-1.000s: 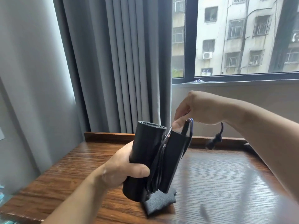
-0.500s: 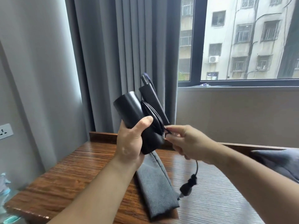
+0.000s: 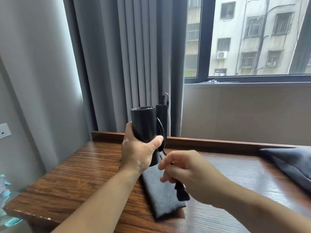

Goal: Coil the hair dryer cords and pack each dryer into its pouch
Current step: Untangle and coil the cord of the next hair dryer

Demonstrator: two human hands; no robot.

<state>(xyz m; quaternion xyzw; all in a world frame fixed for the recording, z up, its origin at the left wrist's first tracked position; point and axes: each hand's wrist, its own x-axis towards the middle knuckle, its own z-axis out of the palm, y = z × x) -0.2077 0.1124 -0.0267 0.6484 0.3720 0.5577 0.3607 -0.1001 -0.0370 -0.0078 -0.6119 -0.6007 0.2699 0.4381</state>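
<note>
My left hand [image 3: 137,153] grips a black hair dryer [image 3: 144,125] upright above the wooden desk [image 3: 80,179], barrel up, its folded handle [image 3: 161,115] alongside. Loops of black cord [image 3: 160,132] lie wound between barrel and handle. My right hand [image 3: 183,170] sits just below and to the right, fingers curled round the cord's loose end, the black plug [image 3: 181,193] hanging under it. A folded dark grey pouch [image 3: 159,194] lies flat on the desk beneath both hands.
A second grey pouch [image 3: 289,163] lies at the desk's right edge. A raised wooden lip [image 3: 218,142] runs along the desk's back. Grey curtains [image 3: 134,64] and a window stand behind. A wall socket [image 3: 4,131] is at far left.
The dryer swung from tilted back to upright and lowered slightly. My right hand dropped down and toward me along the cord, drawing the plug up close under its fingers.
</note>
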